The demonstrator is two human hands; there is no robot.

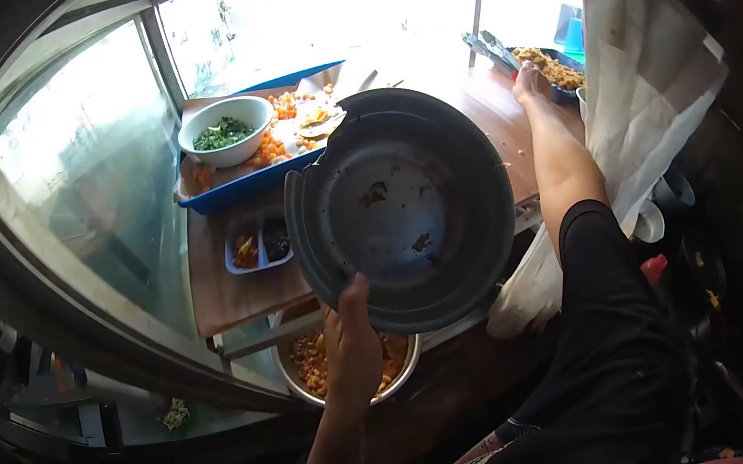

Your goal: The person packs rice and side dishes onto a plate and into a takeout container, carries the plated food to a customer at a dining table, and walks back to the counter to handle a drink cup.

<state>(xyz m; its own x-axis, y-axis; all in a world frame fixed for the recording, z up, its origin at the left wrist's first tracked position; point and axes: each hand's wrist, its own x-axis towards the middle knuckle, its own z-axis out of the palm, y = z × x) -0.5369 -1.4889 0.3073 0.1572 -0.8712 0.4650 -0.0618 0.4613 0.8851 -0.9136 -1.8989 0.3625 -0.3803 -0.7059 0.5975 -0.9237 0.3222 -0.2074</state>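
My left hand [355,345] grips the near rim of a dark grey plastic basin [397,209], thumb over the edge. The basin is tilted toward me; its rim is broken at the upper left, and a few brown bits stick to its bottom. At the far right, my stretched-out right hand [532,83] is at the edge of a dark blue container of brown crumbly food [558,68]. Its fingers look closed, beside a greyish, shiny item [490,51] with a bit of red near it. What they hold is too small to make out.
A blue tray [235,188] holds a white bowl [253,115] of chopped greens and orange and white pieces. A small divided container [247,268] sits nearer. Below the basin is a metal bowl [293,378] of reddish-brown food. White cloth [638,86] hangs right; glass panels [90,149] stand left.
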